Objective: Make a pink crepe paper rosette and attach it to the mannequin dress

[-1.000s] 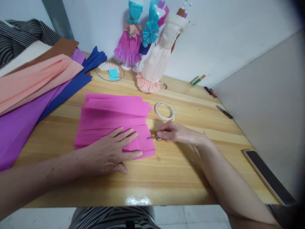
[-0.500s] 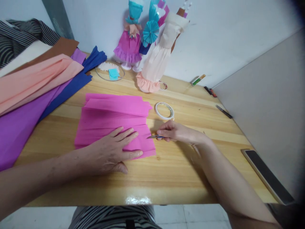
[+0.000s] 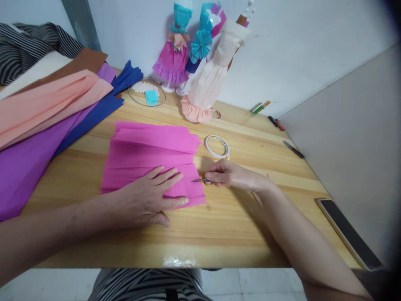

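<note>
A sheet of bright pink crepe paper (image 3: 150,142) lies on the wooden table with soft folds across it. My left hand (image 3: 156,192) presses flat on its lower part, fingers spread. At the paper's right edge my right hand (image 3: 219,173) is closed around a small pair of scissors (image 3: 199,180). Their pointed metal blades face left over the paper, and a bit of blue shows by my fingers; most of the handle is hidden in my grip. Just beyond my right hand is a roll of white tape (image 3: 216,146).
Coloured crepe sheets (image 3: 46,108) are piled at the left. Paper-dressed doll forms (image 3: 206,83) stand along the wall, beside a wire ring (image 3: 129,94). A glue stick (image 3: 261,108), a craft knife (image 3: 293,149) and a phone-like dark slab (image 3: 347,232) lie to the right.
The whole view has shifted slightly. Both hands, the scissors and the pink paper keep almost the same positions relative to each other.
</note>
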Action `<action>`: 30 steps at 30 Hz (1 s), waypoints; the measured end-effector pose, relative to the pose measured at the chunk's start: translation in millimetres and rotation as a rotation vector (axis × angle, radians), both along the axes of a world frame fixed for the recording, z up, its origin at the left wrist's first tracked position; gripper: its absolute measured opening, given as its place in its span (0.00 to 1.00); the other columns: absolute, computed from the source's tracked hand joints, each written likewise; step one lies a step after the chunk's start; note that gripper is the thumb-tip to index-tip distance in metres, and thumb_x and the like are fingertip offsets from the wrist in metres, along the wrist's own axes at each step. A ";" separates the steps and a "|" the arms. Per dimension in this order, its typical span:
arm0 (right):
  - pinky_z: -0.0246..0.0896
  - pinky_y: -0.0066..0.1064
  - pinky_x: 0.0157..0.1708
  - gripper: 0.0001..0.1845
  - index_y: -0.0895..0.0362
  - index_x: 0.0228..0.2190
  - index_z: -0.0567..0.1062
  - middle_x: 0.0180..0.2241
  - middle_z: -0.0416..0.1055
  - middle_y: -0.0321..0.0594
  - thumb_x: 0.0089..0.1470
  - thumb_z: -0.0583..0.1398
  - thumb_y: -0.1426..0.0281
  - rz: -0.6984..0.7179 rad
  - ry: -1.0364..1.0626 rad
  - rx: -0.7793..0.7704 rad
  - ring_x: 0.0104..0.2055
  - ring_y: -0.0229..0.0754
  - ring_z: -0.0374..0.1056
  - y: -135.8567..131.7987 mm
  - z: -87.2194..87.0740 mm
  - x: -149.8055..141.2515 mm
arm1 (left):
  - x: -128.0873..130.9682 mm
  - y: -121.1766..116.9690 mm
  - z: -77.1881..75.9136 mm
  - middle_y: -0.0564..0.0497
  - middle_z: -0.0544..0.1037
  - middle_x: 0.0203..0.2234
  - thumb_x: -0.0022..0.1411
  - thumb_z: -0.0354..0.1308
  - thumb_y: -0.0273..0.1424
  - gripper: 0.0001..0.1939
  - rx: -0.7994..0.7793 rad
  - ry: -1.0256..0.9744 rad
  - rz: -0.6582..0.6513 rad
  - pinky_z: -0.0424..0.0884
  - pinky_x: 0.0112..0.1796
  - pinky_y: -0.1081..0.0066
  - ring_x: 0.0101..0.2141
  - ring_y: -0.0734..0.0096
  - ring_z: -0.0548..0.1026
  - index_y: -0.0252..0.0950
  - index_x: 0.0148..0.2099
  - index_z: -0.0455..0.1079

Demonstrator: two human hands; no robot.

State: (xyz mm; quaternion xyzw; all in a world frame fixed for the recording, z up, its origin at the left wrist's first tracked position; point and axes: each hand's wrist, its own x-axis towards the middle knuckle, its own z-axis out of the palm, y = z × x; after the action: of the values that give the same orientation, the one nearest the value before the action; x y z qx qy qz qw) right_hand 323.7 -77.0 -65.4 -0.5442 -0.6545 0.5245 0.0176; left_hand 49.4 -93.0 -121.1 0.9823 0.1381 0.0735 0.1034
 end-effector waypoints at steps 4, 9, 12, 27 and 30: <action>0.42 0.30 0.23 0.23 0.56 0.15 0.63 0.16 0.54 0.29 0.51 0.57 0.54 0.033 -0.010 0.014 0.21 0.32 0.48 0.7 1.3 -6.4 | -0.5 -0.9 -0.1 0.35 0.59 0.64 0.61 0.55 0.48 0.31 0.001 0.003 0.001 0.52 0.58 0.45 0.64 0.40 0.54 0.47 0.64 0.60; 0.42 0.30 0.23 0.23 0.55 0.15 0.60 0.16 0.51 0.28 0.51 0.56 0.55 0.071 0.010 0.019 0.20 0.31 0.46 2.0 1.3 -13.0 | -0.3 -0.8 -1.2 0.36 0.59 0.64 0.61 0.55 0.49 0.32 0.011 -0.003 0.004 0.52 0.59 0.45 0.64 0.41 0.54 0.48 0.64 0.59; 0.42 0.30 0.23 0.22 0.55 0.15 0.60 0.16 0.51 0.28 0.50 0.57 0.55 0.068 0.012 0.016 0.21 0.31 0.46 2.4 2.2 -16.3 | 0.3 -0.8 -0.9 0.36 0.60 0.64 0.60 0.55 0.49 0.32 0.016 0.004 0.005 0.52 0.58 0.45 0.64 0.42 0.55 0.48 0.64 0.59; 0.40 0.29 0.23 0.23 0.55 0.16 0.60 0.16 0.50 0.27 0.50 0.57 0.52 0.065 -0.017 0.028 0.20 0.31 0.46 1.8 -1.7 -16.1 | 1.0 -1.4 -1.1 0.35 0.60 0.63 0.61 0.53 0.50 0.32 0.015 0.003 0.008 0.52 0.58 0.45 0.65 0.40 0.53 0.47 0.64 0.60; 0.40 0.29 0.23 0.23 0.56 0.16 0.60 0.16 0.50 0.27 0.49 0.58 0.53 0.061 -0.015 0.032 0.21 0.31 0.45 2.3 -1.3 -16.3 | 0.9 -1.3 -1.1 0.34 0.60 0.63 0.61 0.53 0.50 0.32 0.018 -0.009 -0.001 0.52 0.58 0.44 0.65 0.40 0.53 0.47 0.64 0.60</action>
State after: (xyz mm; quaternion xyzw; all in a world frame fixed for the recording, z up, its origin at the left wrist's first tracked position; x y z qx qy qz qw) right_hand 307.5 -74.7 -66.8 -0.5276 -0.6791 0.5103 0.0054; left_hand 50.3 -94.3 -122.2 0.9829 0.1364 0.0792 0.0955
